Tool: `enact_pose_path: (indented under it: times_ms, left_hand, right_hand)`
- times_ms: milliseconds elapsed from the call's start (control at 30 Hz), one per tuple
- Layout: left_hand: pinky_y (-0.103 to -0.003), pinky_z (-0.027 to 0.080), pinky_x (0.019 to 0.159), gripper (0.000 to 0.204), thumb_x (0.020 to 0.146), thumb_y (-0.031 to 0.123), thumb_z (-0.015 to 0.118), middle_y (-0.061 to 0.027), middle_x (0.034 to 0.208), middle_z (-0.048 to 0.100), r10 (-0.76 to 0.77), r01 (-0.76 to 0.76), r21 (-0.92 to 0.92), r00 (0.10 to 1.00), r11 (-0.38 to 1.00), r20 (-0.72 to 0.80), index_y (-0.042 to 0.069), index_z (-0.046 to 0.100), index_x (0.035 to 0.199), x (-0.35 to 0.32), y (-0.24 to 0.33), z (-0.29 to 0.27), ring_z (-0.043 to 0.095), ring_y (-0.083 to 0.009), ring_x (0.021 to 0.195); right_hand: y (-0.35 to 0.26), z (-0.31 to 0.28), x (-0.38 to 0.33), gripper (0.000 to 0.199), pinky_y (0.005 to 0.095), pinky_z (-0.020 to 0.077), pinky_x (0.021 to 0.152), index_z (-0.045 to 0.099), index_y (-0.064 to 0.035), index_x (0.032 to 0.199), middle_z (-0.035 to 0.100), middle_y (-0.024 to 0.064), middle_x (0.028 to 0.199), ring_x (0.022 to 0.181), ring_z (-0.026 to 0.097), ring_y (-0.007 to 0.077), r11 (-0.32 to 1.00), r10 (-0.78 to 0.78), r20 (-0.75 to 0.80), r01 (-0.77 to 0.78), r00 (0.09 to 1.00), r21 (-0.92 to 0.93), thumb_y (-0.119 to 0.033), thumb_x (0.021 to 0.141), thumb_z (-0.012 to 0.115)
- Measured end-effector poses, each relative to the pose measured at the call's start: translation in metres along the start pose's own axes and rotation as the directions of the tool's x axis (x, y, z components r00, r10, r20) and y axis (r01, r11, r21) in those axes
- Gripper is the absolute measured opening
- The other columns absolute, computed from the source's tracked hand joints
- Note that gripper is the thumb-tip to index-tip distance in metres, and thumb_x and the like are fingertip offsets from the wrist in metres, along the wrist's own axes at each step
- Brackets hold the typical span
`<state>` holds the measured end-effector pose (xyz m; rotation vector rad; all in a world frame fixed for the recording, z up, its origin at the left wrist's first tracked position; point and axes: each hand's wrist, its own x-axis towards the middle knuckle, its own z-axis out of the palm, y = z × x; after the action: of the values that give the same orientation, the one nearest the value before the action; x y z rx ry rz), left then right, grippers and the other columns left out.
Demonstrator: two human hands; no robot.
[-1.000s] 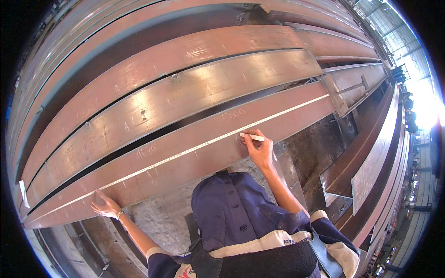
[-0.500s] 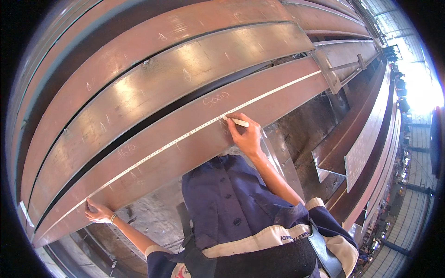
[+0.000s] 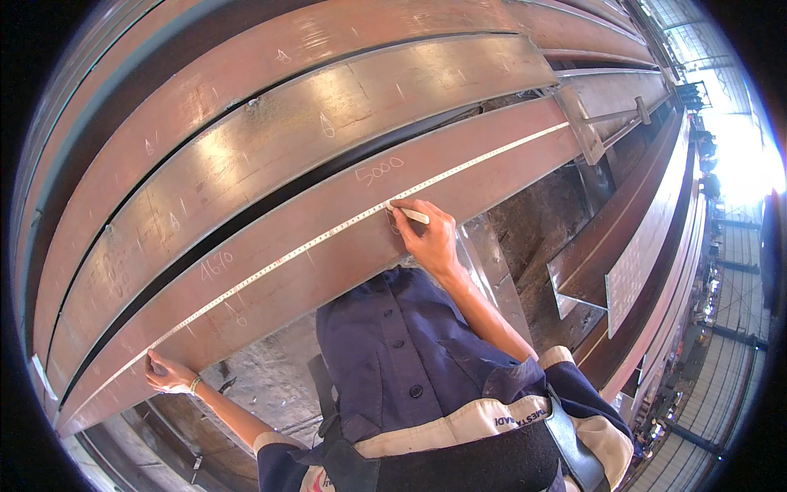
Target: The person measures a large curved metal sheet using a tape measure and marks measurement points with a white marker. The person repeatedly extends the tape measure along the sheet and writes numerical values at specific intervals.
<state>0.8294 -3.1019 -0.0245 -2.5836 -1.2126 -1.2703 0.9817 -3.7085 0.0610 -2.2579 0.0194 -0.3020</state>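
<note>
A white measuring tape lies stretched along the top face of a long reddish-brown steel beam in front of me. My right hand pinches a white marking stick, perhaps chalk, with its fingertips at the tape's lower edge. Whether the stick's tip touches the steel is hard to tell. Farther left, my left hand rests at the beam's near edge, its fingers spread and a fingertip against the tape. Chalk writing and short strokes show on the beam on both sides of the tape.
More steel beams run side by side beyond, with dark gaps between them. A metal square-like piece sits across the beam at the tape's far right end. Open-ended beams lie to my right. Below the beam's near edge is a dirty grey surface.
My right hand and the stick have shifted slightly left along the tape. My left hand stays at the same place on the tape; the view has shifted a little.
</note>
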Motion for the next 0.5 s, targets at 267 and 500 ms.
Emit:
enact_pose_path:
  times_ms: [267,500]
  left_hand:
    - [-0.049,0.052,0.094,0.048,0.1,0.053,0.072,-0.0107,0.105,0.075,0.014,-0.014,0.006,1.0,1.0,-0.004,0.006,0.08,0.101,0.001,-0.003,0.002,0.069,-0.0318,0.102]
    - [-0.049,0.052,0.095,0.049,0.1,0.055,0.071,-0.0111,0.105,0.075,-0.01,0.01,0.039,1.0,0.999,0.01,0.006,0.081,0.102,0.001,-0.01,0.005,0.069,-0.0318,0.103]
  right_hand:
    - [0.001,0.002,0.0,0.014,0.036,0.0591,0.073,0.08,-0.0064,0.108,0.079,0.0134,0.095,0.082,0.077,0.0282,1.0,-0.011,-0.012,0.011,1.0,-0.001,-0.01,0.095,0.078]
    - [-0.005,0.0,0.002,0.013,0.038,0.0589,0.075,0.08,-0.0062,0.108,0.078,0.0146,0.096,0.085,0.077,0.0303,1.0,0.016,0.009,-0.016,1.0,0.004,-0.01,0.095,0.077]
